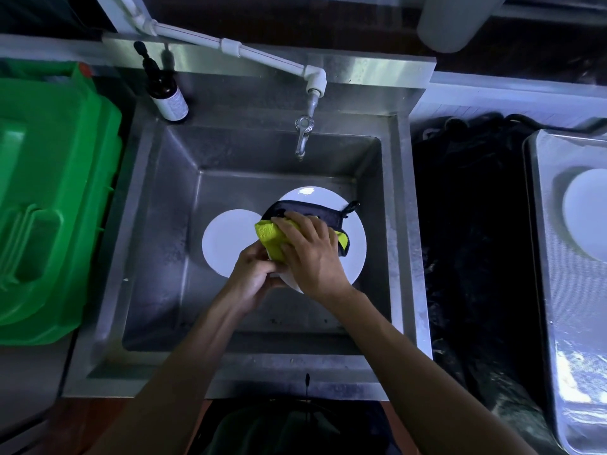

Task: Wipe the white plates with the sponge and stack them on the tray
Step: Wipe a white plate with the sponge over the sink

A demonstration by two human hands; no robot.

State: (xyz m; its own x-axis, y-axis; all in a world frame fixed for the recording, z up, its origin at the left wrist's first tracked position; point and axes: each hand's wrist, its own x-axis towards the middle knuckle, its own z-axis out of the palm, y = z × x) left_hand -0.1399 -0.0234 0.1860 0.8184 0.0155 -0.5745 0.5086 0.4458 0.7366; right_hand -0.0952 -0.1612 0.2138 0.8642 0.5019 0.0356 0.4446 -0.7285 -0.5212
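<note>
Steel sink (157, 178): white plate (223, 244) flat on bottom. Steel tray (551, 290): white plate (588, 215).

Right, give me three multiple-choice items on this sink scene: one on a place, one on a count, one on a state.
1. Where does the dark pump bottle stand?
A. on the sink's back left corner
B. on the tray
C. in the basin

2. How many white plates show in the basin?
A. one
B. two
C. four

3. What is the right hand doing?
A. turning the tap
B. hanging idle
C. pressing the yellow sponge on the larger plate

Answers: 1 A, it stands by the rim's corner; 2 B, the smaller plate lies beside the larger; 3 C, its fingers cover the sponge.
</note>
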